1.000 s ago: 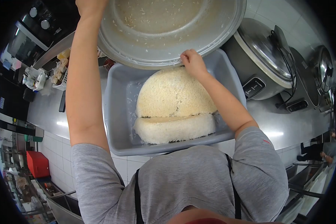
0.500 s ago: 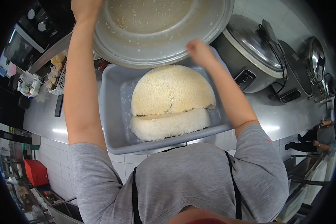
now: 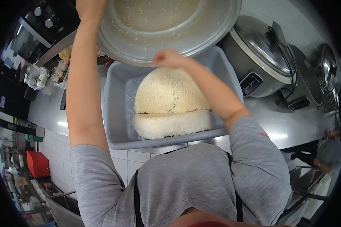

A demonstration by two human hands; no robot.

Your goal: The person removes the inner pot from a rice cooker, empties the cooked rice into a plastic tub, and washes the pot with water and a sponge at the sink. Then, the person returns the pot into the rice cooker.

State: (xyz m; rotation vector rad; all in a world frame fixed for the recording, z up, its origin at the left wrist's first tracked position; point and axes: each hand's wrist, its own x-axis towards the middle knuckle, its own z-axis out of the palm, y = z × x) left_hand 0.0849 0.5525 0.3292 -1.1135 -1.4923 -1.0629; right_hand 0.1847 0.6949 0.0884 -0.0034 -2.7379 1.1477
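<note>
A wide metal pot (image 3: 155, 45) is tilted over a grey plastic tub (image 3: 115, 142), with rice grains stuck to its inside. My left hand (image 3: 91, 9) is at the pot's upper left edge and grips it, its fingertips cut off by the frame. My right hand (image 3: 168, 58), blurred and curled into a fist, is in front of the pot's lower rim; nothing shows in it. Below, a large dome of cooked rice (image 3: 170, 92) lies in the tub. A thick strip has split off along its near side.
To the right, a big rice cooker (image 3: 250, 56) with a metal lid and cable stands on the steel counter (image 3: 261, 117), another cooker (image 3: 299, 83) beside it. A white basket (image 3: 62, 81) is at the left. Another person (image 3: 326, 155) is at far right.
My right hand has moved left along the pot's lower rim, and my forearm now covers part of the rice. The pot and my left hand have shifted slightly in view.
</note>
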